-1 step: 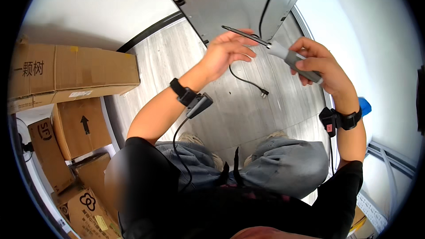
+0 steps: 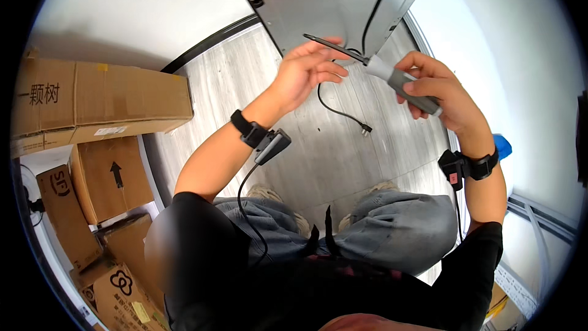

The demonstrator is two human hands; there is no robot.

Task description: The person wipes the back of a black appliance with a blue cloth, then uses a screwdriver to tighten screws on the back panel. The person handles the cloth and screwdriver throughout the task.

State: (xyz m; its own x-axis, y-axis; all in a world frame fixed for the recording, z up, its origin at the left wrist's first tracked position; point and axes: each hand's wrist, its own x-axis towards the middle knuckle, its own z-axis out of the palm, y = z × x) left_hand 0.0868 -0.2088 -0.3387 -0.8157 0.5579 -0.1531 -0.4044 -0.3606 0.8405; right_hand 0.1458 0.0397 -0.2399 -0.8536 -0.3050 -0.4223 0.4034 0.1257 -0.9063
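My right hand [image 2: 442, 89] is wrapped round the grey handle of a screwdriver [image 2: 380, 68]. Its dark, thin shaft slants up and to the left. Close by the shaft, my left hand [image 2: 301, 78] has its fingers apart and grips nothing. The shaft passes in front of its fingertips; whether they touch it I cannot tell. Beyond both hands stands a large grey metal panel [image 2: 324, 0], with a black cord [image 2: 375, 6] hanging down its face. Below my hands, a black power plug [image 2: 365, 129] lies on the floor at the end of a cord.
Cardboard boxes [image 2: 131, 101] are stacked along the left side, several more below them. Pale wood-look floor [image 2: 226, 64] stretches between my feet and the panel. A white wall [image 2: 517, 55] rises at the right, with a blue object [image 2: 503, 146] behind my right wrist and metal framing [image 2: 542, 217] lower down.
Both hands and the screwdriver have shifted slightly left in the view, while the panel sits a little farther right. My right hand keeps its hold on the handle.
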